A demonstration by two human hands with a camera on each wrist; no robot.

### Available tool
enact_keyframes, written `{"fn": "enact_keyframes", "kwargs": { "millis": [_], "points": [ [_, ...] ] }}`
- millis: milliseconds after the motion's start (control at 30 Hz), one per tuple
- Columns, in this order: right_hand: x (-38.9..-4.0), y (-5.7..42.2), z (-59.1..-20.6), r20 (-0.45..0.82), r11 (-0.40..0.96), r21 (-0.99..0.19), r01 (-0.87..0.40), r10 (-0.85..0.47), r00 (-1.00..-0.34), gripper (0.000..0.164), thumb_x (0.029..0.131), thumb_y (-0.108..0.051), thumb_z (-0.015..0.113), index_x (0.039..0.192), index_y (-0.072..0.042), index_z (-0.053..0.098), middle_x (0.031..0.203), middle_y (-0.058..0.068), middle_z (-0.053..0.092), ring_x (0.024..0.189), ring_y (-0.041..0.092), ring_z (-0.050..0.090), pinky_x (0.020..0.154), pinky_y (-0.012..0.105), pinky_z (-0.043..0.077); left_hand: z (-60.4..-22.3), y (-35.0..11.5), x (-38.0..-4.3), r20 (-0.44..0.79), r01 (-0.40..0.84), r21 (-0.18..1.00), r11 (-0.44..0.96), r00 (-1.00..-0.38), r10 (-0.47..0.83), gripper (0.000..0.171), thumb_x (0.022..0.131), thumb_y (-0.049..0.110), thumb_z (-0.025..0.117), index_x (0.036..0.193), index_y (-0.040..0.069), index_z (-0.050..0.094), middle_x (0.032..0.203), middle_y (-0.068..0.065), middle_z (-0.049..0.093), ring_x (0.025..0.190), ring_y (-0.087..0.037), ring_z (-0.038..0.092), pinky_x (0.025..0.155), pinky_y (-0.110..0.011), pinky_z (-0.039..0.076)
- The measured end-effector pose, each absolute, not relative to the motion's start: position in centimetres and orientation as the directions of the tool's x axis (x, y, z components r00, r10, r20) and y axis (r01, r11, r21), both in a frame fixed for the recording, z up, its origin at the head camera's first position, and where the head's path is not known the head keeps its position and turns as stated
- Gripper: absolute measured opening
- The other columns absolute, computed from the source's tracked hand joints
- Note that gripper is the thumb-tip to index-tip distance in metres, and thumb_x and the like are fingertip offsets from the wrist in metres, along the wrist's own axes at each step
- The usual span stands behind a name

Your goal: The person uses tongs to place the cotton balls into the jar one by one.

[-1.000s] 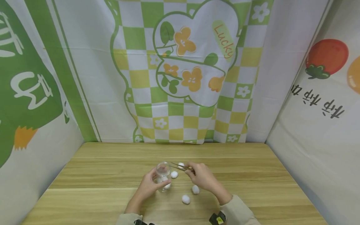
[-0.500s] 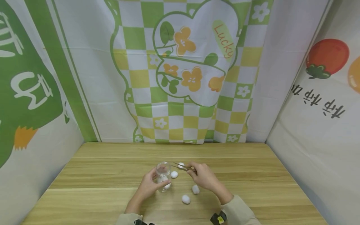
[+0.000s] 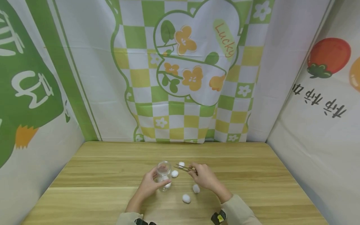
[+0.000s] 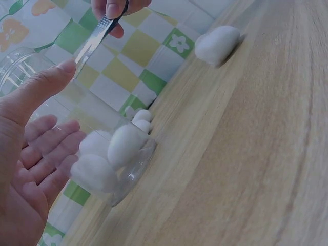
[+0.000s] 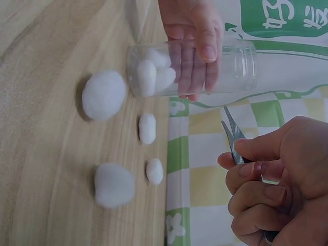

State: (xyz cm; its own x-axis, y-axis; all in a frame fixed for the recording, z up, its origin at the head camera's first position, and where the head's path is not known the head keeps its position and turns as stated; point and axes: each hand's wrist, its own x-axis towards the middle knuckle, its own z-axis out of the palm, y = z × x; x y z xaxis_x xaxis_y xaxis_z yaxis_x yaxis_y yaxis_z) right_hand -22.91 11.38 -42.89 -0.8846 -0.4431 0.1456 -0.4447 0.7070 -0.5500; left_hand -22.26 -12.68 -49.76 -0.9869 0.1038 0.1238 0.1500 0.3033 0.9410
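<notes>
My left hand point(image 3: 148, 185) grips a clear jar point(image 3: 164, 168), thumb across the near side and fingers behind it. The jar stands upright on the table without a lid. White cotton balls point(image 5: 147, 77) lie at its bottom. To the right, my right hand point(image 3: 206, 177) holds metal tweezers point(image 3: 185, 168) between thumb and fingers. Their tips point(image 5: 226, 119) are spread with nothing between them, to the right of the jar's mouth. A loose cotton ball point(image 3: 175, 174) lies beside the jar, and another cotton ball point(image 3: 181, 164) lies behind the tweezers in the head view.
Nearer the person, two more cotton balls lie on the wooden table point(image 3: 112, 175): one cotton ball point(image 3: 196, 188) below the right hand and one cotton ball point(image 3: 186, 198) farther forward. Printed cloth curtains point(image 3: 174, 109) border the table at the back and both sides.
My right hand and the tweezers have shifted slightly right, away from the jar's mouth. My left hand and the jar stay in place, and the loose cotton balls have not moved.
</notes>
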Motion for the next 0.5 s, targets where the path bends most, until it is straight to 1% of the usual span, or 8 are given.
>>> {"fn": "enact_keyframes", "kwargs": {
  "millis": [100,267,333,500],
  "points": [
    [-23.1,11.4,-43.2,0.138,0.714,-0.548,-0.435,-0.436,-0.889,0.015,0.093,-0.010,0.060,0.106,-0.001,0.064,0.071,0.004,0.065,0.050,0.003,0.039,0.042,0.013,0.028,-49.7,-12.7,-22.3,0.127,0.154,0.940,0.306,-0.986,0.105,0.070,0.075,0.022,0.082,0.137,0.011,0.051,0.137,-0.018,0.058,0.131,-0.042,0.051,0.112,-0.057,0.040],
    [-23.3,11.4,-43.8,0.138,0.712,-0.552,-0.434,-0.435,-0.890,0.015,0.093,-0.010,0.061,0.104,-0.001,0.065,0.064,0.000,0.059,0.048,0.001,0.035,0.040,0.011,0.025,-49.8,-12.6,-22.3,0.130,0.154,0.941,0.302,-0.986,0.100,0.070,0.075,0.022,0.082,0.137,0.011,0.051,0.137,-0.017,0.058,0.131,-0.042,0.051,0.113,-0.058,0.040],
    [-23.4,11.5,-44.0,0.140,0.710,-0.551,-0.438,-0.439,-0.887,0.015,0.093,-0.009,0.061,0.104,0.000,0.065,0.063,0.000,0.059,0.047,0.001,0.034,0.040,0.011,0.024,-49.8,-12.6,-22.3,0.124,0.147,0.943,0.298,-0.988,0.096,0.069,0.074,0.021,0.083,0.136,0.012,0.052,0.137,-0.016,0.059,0.131,-0.041,0.051,0.113,-0.058,0.039],
    [-23.8,11.4,-44.5,0.141,0.712,-0.549,-0.437,-0.436,-0.889,0.014,0.092,-0.007,0.062,0.103,0.001,0.065,0.071,0.004,0.064,0.051,0.003,0.039,0.041,0.012,0.028,-49.9,-12.7,-22.3,0.121,0.146,0.944,0.296,-0.987,0.102,0.067,0.075,0.021,0.082,0.135,0.013,0.053,0.137,-0.015,0.059,0.132,-0.041,0.051,0.113,-0.058,0.039]
  ]
}}
